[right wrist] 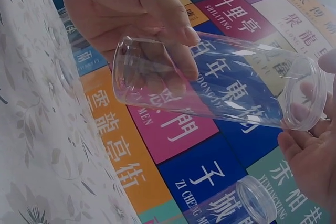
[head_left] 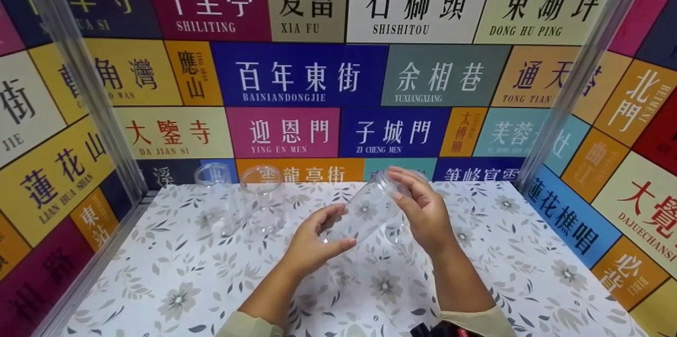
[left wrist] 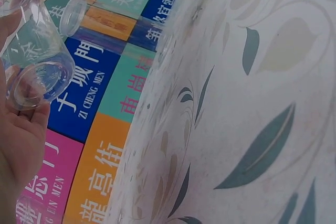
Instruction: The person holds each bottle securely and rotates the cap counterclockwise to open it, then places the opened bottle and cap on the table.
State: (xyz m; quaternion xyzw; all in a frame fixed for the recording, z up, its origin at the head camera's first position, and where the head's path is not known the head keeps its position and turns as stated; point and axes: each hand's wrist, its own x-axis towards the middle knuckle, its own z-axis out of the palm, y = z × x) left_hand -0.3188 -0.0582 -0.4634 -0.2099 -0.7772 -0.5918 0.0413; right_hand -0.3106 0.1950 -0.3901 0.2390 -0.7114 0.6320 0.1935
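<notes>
A clear, see-through jar (head_left: pixel 367 209) is held tilted above the table between both hands. My left hand (head_left: pixel 317 242) grips its lower end, the thumb on the near side and the fingers behind. At the raised rim end, my right hand (head_left: pixel 427 212) holds the jar with fingers and thumb curved round it. In the right wrist view the jar (right wrist: pixel 210 85) looks empty, with the left hand (right wrist: pixel 142 19) at its base and the right hand (right wrist: pixel 310 163) at its ringed rim. Whether a lid covers that end, I cannot tell.
Two clear jars (head_left: pixel 263 202) (head_left: pixel 216 202) stand upright at the table's back left. Another clear jar (head_left: pixel 398 232) is behind the held one, partly hidden. A flower-patterned cloth (head_left: pixel 381 294) covers the table; walls with colourful sign panels (head_left: pixel 296 75) enclose it.
</notes>
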